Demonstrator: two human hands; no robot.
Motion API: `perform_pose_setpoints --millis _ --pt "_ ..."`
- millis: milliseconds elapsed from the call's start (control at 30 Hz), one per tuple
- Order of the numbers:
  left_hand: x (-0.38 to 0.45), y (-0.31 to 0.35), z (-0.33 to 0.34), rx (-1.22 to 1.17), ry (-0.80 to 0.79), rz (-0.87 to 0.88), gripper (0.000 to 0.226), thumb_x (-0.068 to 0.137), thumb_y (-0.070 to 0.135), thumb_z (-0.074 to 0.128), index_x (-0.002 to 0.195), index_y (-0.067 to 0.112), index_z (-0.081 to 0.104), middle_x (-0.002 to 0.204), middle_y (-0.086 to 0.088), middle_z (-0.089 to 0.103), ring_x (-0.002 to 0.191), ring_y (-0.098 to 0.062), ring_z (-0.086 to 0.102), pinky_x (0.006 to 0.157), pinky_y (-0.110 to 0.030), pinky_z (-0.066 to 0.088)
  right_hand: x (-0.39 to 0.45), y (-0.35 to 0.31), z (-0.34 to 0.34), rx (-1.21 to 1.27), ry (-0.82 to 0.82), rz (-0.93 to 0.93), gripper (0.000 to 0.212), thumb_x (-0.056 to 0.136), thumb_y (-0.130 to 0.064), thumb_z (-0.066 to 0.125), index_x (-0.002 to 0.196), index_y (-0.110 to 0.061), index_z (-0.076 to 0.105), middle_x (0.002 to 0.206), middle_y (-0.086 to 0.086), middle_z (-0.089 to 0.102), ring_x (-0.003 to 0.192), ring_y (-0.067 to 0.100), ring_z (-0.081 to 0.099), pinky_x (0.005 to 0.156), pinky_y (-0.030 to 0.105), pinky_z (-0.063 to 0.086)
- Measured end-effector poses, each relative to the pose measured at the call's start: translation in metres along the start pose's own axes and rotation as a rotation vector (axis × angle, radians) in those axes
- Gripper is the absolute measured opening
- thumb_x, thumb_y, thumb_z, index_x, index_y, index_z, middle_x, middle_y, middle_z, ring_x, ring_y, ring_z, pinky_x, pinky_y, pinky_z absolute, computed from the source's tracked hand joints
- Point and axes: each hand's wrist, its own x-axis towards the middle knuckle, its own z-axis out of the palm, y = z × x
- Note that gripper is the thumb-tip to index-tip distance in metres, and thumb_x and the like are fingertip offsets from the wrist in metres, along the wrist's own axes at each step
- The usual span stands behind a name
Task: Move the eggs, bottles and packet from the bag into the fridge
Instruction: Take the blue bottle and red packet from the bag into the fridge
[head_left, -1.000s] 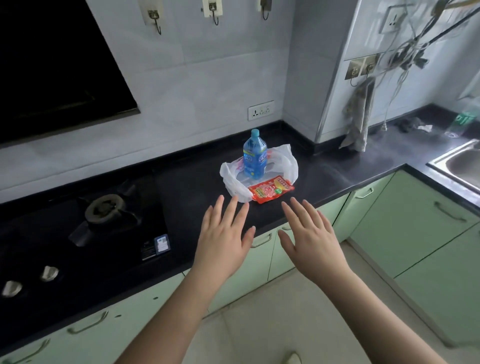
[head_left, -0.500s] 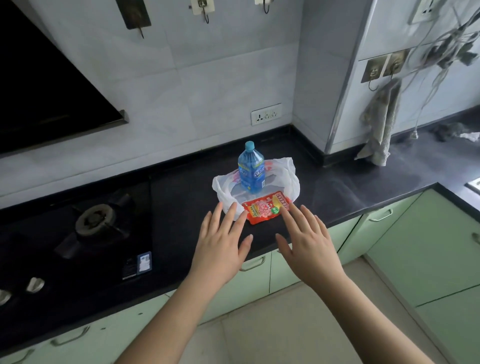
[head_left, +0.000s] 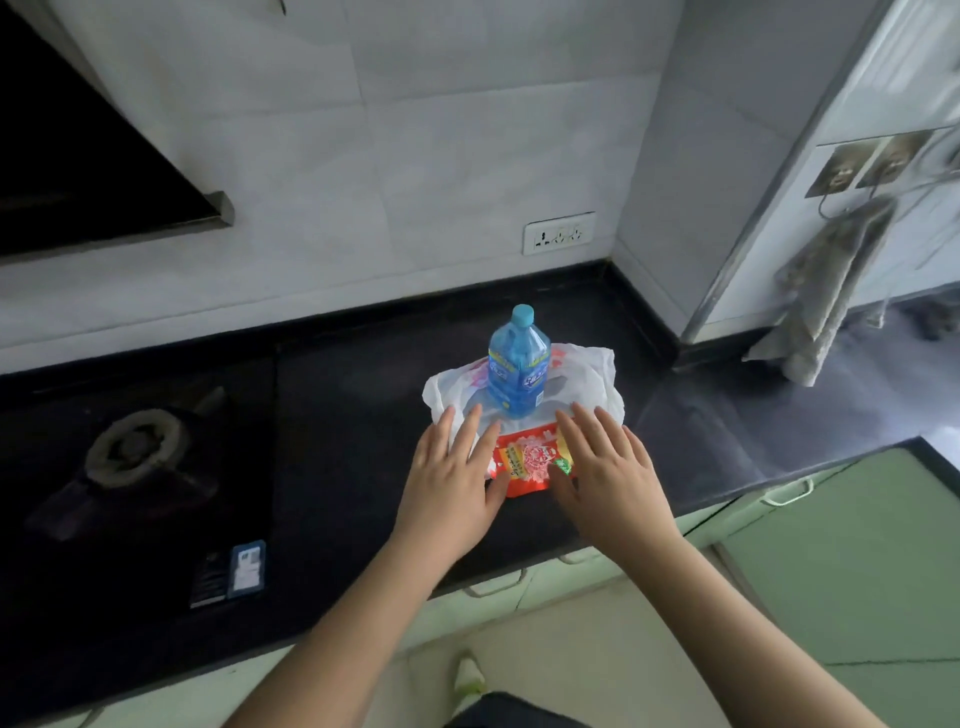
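Step in hand: reach for red packet (head_left: 530, 460), centre frame, lying flat on front edge of white plastic bag (head_left: 592, 371) on black counter (head_left: 353, 415). Your left hand (head_left: 452, 480) and right hand (head_left: 605, 467) flank packet, fingers straight and spread, holding nothing. Blue bottle (head_left: 517, 369) stands upright on bag just behind. No eggs or fridge in view. Next, judged: slide fingers under packet edges, pinch, lift without knocking bottle.

One bottle (head_left: 518, 373), one packet (head_left: 530, 460), one bag (head_left: 592, 374) — two hands: left hand (head_left: 454, 480), right hand (head_left: 605, 475).
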Motion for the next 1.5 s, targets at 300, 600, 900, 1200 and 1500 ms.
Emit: perform_pose_setpoints --millis 300,600,900,1200,1500 --pt "0.055 -0.017 0.03 -0.111 -0.042 0.069 0.079 0.092 0.06 0.0 0.156 0.016 0.01 0.163 -0.01 0.015 0.151 -0.028 0.009 0.12 -0.039 0.013 0.053 0.003 0.026 0.036 -0.054 0.052 0.064 0.092 -0.042 0.056 0.147 -0.017 0.036 0.153 0.006 0.038 0.143 0.029 0.03 0.115 0.046 0.026" --pt "0.096 -0.021 0.056 -0.235 -0.093 -0.036 0.077 0.099 0.054 0.034 0.156 0.015 0.0 0.163 -0.011 0.014 0.15 -0.024 0.012 0.121 -0.036 0.016 0.09 0.02 0.044 0.12 -0.244 0.101 0.067 0.095 -0.046 0.046 0.152 -0.023 0.02 0.16 0.0 0.019 0.147 0.02 0.014 0.118 0.04 0.015" --pt "0.137 -0.011 0.077 -0.645 -0.165 -0.343 0.09 0.09 0.05 0.059 0.156 0.018 0.006 0.161 -0.004 0.024 0.143 -0.019 0.033 0.111 -0.033 0.036 0.135 0.039 0.059 0.399 -0.386 0.216 0.067 0.093 -0.036 0.053 0.15 -0.025 0.02 0.156 -0.001 0.027 0.128 0.021 0.048 0.1 0.039 0.047" --pt "0.175 -0.005 0.093 -0.886 -0.055 -0.45 0.1 0.076 0.044 0.079 0.15 0.031 0.015 0.151 0.003 0.037 0.136 -0.015 0.042 0.102 -0.03 0.043 0.173 0.054 0.085 0.666 -0.422 0.326 0.071 0.095 -0.02 0.053 0.152 -0.029 0.012 0.15 0.004 0.039 0.114 0.023 0.057 0.088 0.037 0.054" --pt "0.193 0.002 0.109 -0.81 -0.039 -0.514 0.104 0.071 0.045 0.083 0.148 0.025 0.016 0.146 -0.003 0.043 0.13 -0.022 0.049 0.101 -0.04 0.049 0.186 0.065 0.097 0.841 -0.399 0.322 0.063 0.09 0.003 0.039 0.144 -0.029 0.035 0.142 -0.006 0.049 0.13 0.013 0.046 0.099 0.031 0.047"
